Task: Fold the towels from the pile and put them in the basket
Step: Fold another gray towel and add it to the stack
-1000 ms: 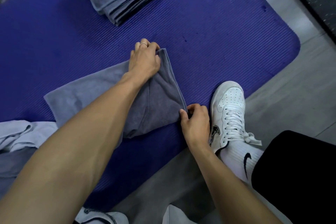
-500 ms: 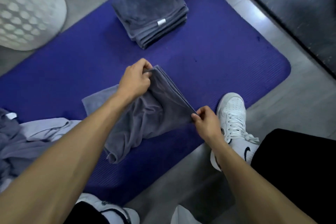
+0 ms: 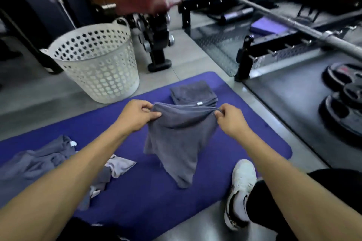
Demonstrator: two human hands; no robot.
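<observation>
Left hand [image 3: 137,118] and right hand [image 3: 232,121] each pinched a top corner of the grey towel [image 3: 179,143], grip tight, cloth hung above the purple mat [image 3: 147,191], folded stack [image 3: 193,94] behind, white basket [image 3: 98,60] at far left

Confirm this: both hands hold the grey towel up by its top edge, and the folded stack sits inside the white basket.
Wrong on the stack. The head view shows the folded stack lying on the purple mat, beside the basket. Both the left hand and right hand do hold the towel up.
</observation>
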